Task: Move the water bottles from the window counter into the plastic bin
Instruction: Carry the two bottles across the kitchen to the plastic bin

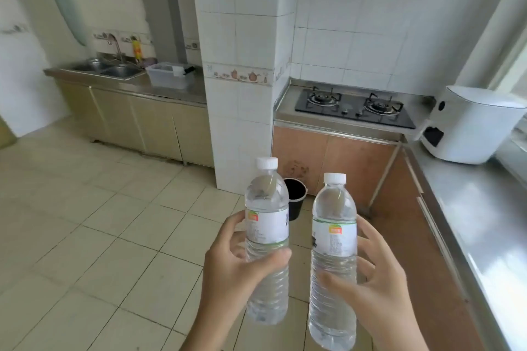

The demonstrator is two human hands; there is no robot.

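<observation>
Left hand fingers gripping one water bottle; right hand gripping another. Label writing is blurring beyond reading; plastic bin at ten o'clock.

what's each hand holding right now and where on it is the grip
The left hand holds one water bottle around its middle, just below the label. The right hand holds the other water bottle at mid-body too.

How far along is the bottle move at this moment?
Done: two bottles are off the window counter. In hand: the left hand grips one water bottle, and the right hand grips the other bottle, both upright. Left: carrying them to the plastic bin beside the sink.
</observation>
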